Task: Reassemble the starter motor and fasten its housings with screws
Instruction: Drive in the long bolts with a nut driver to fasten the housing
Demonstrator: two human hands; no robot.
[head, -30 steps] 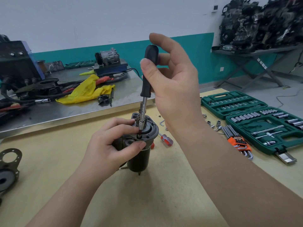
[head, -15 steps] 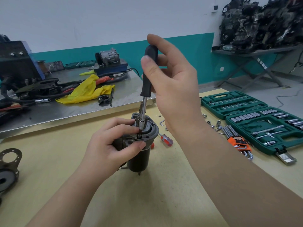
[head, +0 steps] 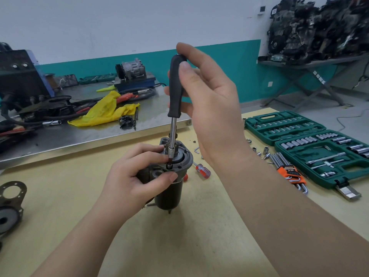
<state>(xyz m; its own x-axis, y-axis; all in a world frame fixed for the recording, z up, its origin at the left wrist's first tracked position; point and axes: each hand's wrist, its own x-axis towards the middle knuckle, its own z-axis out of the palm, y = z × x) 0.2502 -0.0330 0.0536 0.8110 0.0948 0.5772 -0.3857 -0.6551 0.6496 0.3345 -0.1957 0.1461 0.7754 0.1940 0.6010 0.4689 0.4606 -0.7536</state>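
The starter motor [head: 171, 194] stands upright on the yellow table, its grey end housing [head: 184, 155] on top. My left hand [head: 132, 176] grips the motor's upper body, thumb in front and fingers reaching over the housing rim. A black-handled socket driver [head: 175, 88] stands nearly vertical, its socket tip [head: 170, 159] seated on a screw in the housing. My right hand [head: 207, 108] holds the driver's handle between thumb and fingers near its top.
A red-handled screwdriver [head: 202, 170] lies just right of the motor. Loose sockets [head: 263, 151], an orange hex key set [head: 289, 170] and an open green socket case [head: 319, 148] sit to the right. A metal bracket part [head: 10, 200] lies at the left edge. A cluttered steel bench [head: 79, 124] stands behind.
My right fingers have shifted round the driver handle, the thumb now lower on it. Motor, driver tip and left hand stay where they were.
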